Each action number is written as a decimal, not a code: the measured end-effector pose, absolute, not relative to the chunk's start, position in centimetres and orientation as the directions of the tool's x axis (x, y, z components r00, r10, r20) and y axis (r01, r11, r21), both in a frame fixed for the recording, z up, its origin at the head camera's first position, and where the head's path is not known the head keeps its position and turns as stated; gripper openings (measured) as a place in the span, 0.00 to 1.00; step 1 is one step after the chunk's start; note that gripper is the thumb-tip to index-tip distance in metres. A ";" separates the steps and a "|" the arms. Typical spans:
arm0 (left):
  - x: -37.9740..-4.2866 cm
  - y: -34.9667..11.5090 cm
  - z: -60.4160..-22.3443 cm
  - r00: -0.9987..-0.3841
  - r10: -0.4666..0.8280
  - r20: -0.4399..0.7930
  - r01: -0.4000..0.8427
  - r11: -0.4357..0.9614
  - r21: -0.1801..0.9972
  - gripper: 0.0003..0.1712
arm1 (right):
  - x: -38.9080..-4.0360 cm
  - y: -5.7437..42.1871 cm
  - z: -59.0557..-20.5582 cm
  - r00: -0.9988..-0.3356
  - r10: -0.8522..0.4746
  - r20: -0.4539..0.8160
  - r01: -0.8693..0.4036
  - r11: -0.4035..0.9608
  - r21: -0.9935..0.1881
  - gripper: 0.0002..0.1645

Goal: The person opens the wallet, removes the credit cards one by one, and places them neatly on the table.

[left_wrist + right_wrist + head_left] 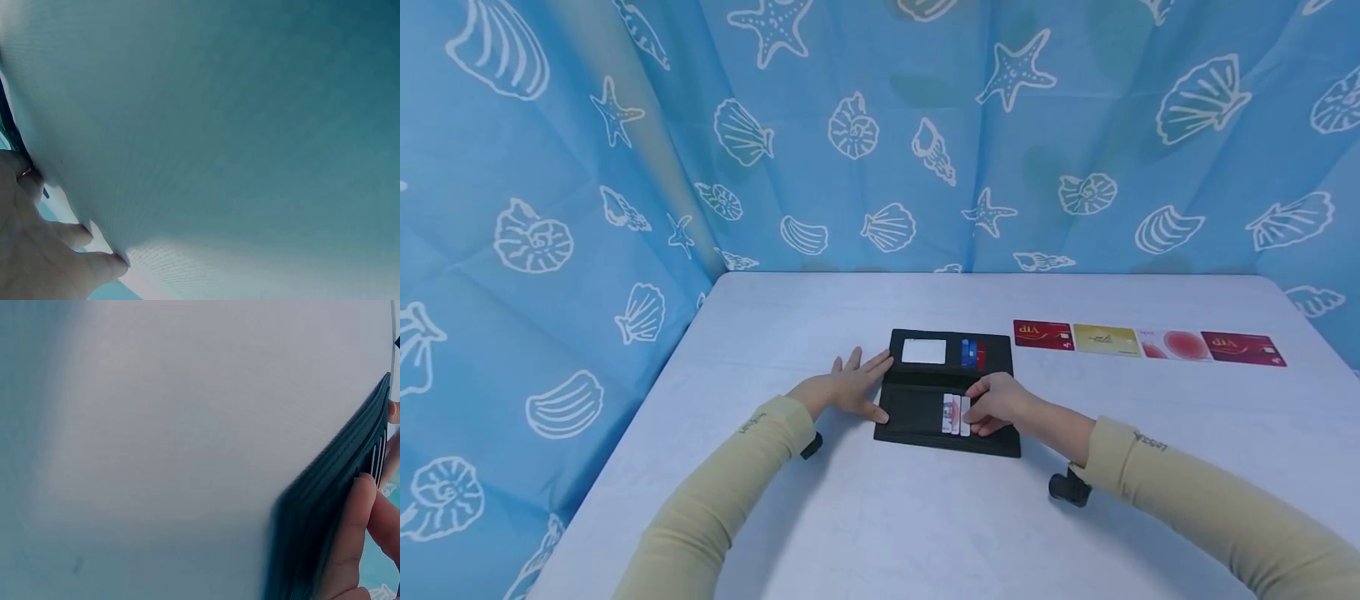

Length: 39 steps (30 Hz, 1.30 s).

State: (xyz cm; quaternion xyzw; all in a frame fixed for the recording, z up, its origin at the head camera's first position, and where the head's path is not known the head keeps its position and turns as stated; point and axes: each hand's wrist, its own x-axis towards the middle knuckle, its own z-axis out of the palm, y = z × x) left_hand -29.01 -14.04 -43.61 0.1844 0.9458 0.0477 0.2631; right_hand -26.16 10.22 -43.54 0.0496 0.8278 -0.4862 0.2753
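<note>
A black wallet (pixel 913 408) lies spread open on the white table. Its upper panel holds a white card (pixel 924 351) on the left, with blue and red cards (pixel 969 354) tucked in at the right. Several white-edged cards stick out of slots in the lower panel. My right hand (pixel 1002 404) pinches the rightmost card (pixel 966 407) there; fingers (pixel 357 519) also show at the slots in the right wrist view. With fingers spread, my left hand (pixel 855 390) rests at the wallet's left edge, thumb at the lower corner. The left wrist view mostly shows tabletop beside that hand (pixel 44 256).
Right of the wallet lies a row of cards: a red VIP card (pixel 1043 335), a gold card (pixel 1107 340), a pink-and-white card (pixel 1176 344) and another red VIP card (pixel 1243 348). A blue seashell curtain (pixel 880 183) hangs behind the table.
</note>
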 end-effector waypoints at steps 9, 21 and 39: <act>-29.2 -13.9 -43.8 -0.791 0.384 -0.476 0.335 0.923 0.189 0.59 | -26.1 10.5 -43.4 -0.845 -0.187 -0.500 0.344 0.525 -0.778 0.22; -29.1 -13.9 -43.7 -0.797 0.372 -0.475 0.328 0.928 0.176 0.58 | -26.0 12.2 -43.7 -0.847 -0.159 -0.507 0.358 0.535 -0.766 0.24; -29.0 -14.0 -43.6 -0.792 0.378 -0.479 0.332 0.926 0.182 0.58 | -25.2 15.2 -43.9 -0.837 -0.139 -0.529 0.400 0.505 -0.765 0.27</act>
